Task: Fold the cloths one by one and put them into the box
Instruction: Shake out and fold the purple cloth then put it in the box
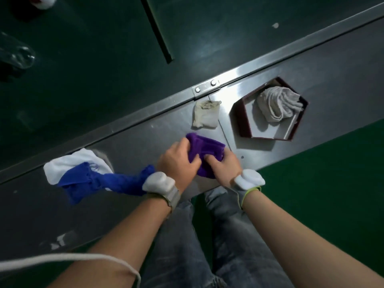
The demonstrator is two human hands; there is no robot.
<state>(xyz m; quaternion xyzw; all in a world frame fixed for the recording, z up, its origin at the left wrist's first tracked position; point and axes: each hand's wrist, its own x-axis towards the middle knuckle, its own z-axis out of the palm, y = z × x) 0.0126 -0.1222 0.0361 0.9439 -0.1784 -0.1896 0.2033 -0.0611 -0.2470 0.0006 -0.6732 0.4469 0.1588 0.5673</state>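
A purple cloth (204,146) lies bunched on the metal table (135,142) in front of me. My left hand (177,163) grips its left side and my right hand (223,163) presses and pinches its right side. To the right stands a hexagonal dark red box (241,119) with a folded grey-white cloth (278,104) inside. A small beige folded cloth (205,116) rests just left of the box. At the left, a blue cloth (104,181) lies across a white cloth (70,165).
The table's raised metal rail (207,88) runs diagonally behind the cloths. Beyond it is dark green floor with a clear plastic bottle (16,55) at far left. A white cord (83,256) crosses my left forearm. My legs in jeans stand below the table edge.
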